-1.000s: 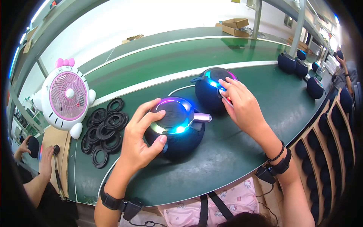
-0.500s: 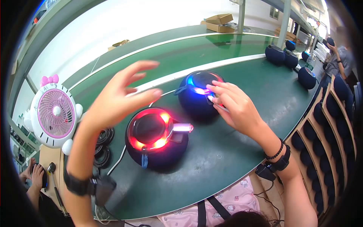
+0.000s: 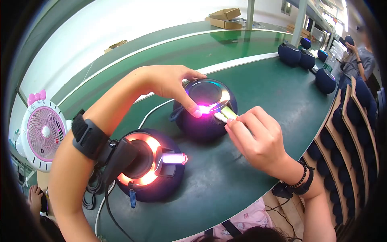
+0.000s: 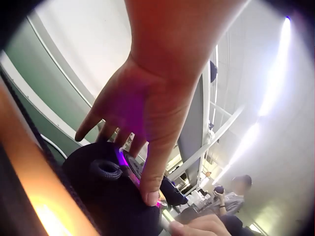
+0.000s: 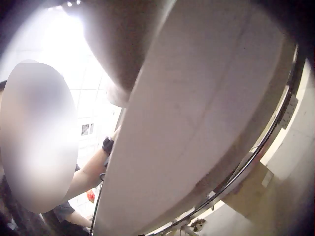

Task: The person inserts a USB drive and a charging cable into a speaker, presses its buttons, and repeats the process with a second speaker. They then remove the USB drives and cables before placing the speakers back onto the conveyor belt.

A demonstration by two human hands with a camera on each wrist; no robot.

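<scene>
The left hand [image 3: 169,82] grips the top of the rear dark-blue round speaker [image 3: 199,131], thumb on its lit front rim and fingers at the far side. In the left wrist view, the left hand [image 4: 147,103] spans the speaker [image 4: 98,196] top. The right hand [image 3: 260,139] pinches a white plug [image 3: 220,117] at the speaker's open side flap, beside a yellow-green stick [image 3: 229,113]. Whether the plug is seated cannot be told. Nearer stands a second speaker [image 3: 171,189], lit orange, a pale stick [image 3: 173,158] projecting from its side, partly behind the left wrist's camera.
A pink-and-white fan [image 3: 46,131] stands left, with black rings [image 3: 94,181] near it. White cable [image 3: 155,109] runs behind the near speaker. More speakers [image 3: 289,54] stand at the far right; a rack of speakers [image 3: 342,161] is beside the table. Other people are at both sides.
The left hand has moved from the near speaker over to the rear one and grips it. The right hand has drawn slightly back toward the person, showing the yellow-green stick. The near speaker's lights turned from multicoloured to orange.
</scene>
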